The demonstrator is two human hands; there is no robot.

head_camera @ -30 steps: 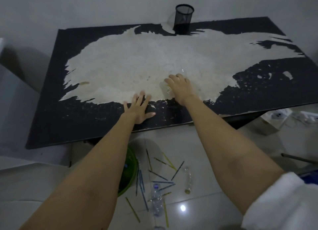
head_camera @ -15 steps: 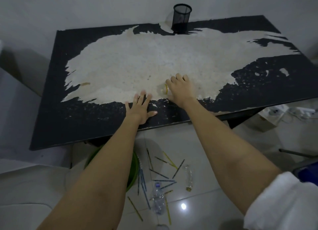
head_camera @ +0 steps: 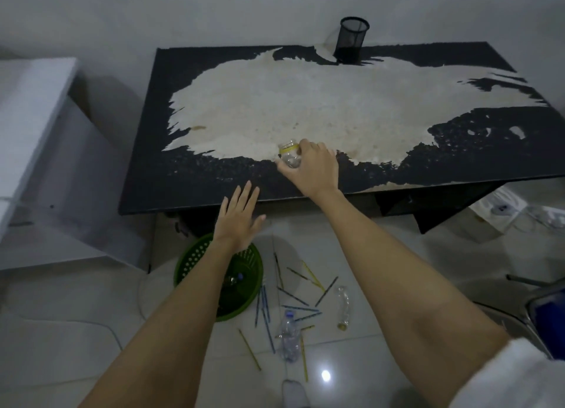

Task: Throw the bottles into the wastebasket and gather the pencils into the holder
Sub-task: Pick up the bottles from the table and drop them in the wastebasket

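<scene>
My right hand [head_camera: 315, 169] grips a small clear bottle with a yellow band [head_camera: 289, 154] just above the worn black table [head_camera: 189, 175], near its front edge. My left hand [head_camera: 240, 216] hovers open in front of the table edge, above the green wastebasket [head_camera: 195, 254] on the floor; a bottle lies inside it. A black mesh pencil holder [head_camera: 351, 40] stands at the table's back edge. On the floor lie several pencils [head_camera: 293, 296], a clear bottle [head_camera: 289, 336] and another bottle [head_camera: 344, 306].
A white cabinet [head_camera: 33, 151] stands to the left of the table. A white box with cables [head_camera: 498, 212] sits on the floor at the right. A chair with a blue seat [head_camera: 547, 316] is at the right edge. The floor is glossy white tile.
My right hand has closed on the bottle and drawn it toward the table's front edge. My left hand has come off the table and back over the wastebasket.
</scene>
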